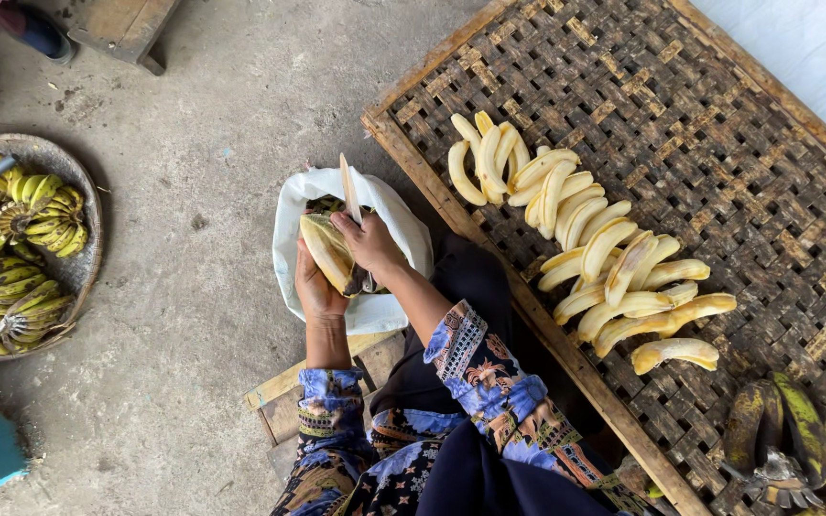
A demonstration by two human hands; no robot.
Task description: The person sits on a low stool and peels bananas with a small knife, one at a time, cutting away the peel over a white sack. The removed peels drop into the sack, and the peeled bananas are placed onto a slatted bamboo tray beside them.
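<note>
Head view: peeling a banana over a white sack, knife in hand.
Left hand (315, 287) cups the half-peeled banana (329, 253) from below, fingers wrapped around it; right hand (370, 244) grips the pale-bladed knife (350, 189), tip pointing away. Best to keep the blade shallow, skimming just under the skin. Smooth cream-yellow peeled bananas (590, 248) curve in a row across the rough woven drying rack (719, 124); green-yellow bunches fill a round basket (83, 258).
</note>
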